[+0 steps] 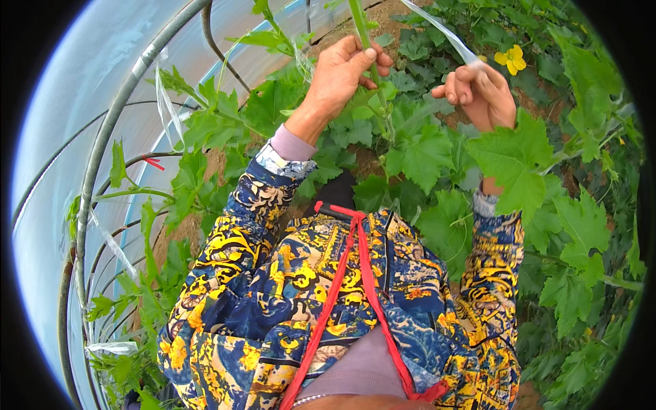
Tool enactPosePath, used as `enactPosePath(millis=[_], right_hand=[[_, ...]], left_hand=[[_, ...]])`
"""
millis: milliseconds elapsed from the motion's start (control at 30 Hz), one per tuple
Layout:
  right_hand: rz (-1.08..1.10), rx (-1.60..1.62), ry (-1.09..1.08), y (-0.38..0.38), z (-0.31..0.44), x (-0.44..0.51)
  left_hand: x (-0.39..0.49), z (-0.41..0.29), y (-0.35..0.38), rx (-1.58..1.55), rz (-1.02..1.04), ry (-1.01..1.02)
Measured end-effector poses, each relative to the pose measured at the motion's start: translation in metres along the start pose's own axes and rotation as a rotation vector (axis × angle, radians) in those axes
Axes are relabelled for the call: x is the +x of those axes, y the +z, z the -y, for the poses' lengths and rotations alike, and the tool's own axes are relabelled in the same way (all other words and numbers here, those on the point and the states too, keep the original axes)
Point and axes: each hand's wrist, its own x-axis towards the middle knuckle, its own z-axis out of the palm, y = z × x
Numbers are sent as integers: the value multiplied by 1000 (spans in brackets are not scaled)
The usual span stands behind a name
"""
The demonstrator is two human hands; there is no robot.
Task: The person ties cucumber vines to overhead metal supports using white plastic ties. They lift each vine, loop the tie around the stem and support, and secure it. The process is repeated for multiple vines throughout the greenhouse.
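My left hand (344, 72) grips a thick green vine stem (361, 24) between thumb and fingers. The stem runs up past the top edge of the view and down among broad lobed leaves (423, 156). To the right, my right hand (482, 95) has its fingers curled around a strip of clear plastic film (443, 32). From that hand the strip slants up and left out of view, looking taut. A large leaf (512, 156) covers part of my right wrist. Where the strip's lower end lies is hard to make out.
Curved metal greenhouse pipes (105, 138) and translucent plastic sheeting (61, 118) line the left side. Plastic ties (165, 100) and a red tie (152, 163) hang there. A yellow flower (510, 59) shows behind my right hand. A red cord (341, 277) hangs over my patterned jacket.
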Motion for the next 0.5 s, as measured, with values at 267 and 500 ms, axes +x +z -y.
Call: enactPosePath(millis=[267, 500], right_hand=[[75, -85, 205, 32, 11, 14], [69, -82, 271, 66, 15, 20]], left_hand=[[8, 2, -2, -19, -6, 13], [7, 8, -4, -7, -33, 7]])
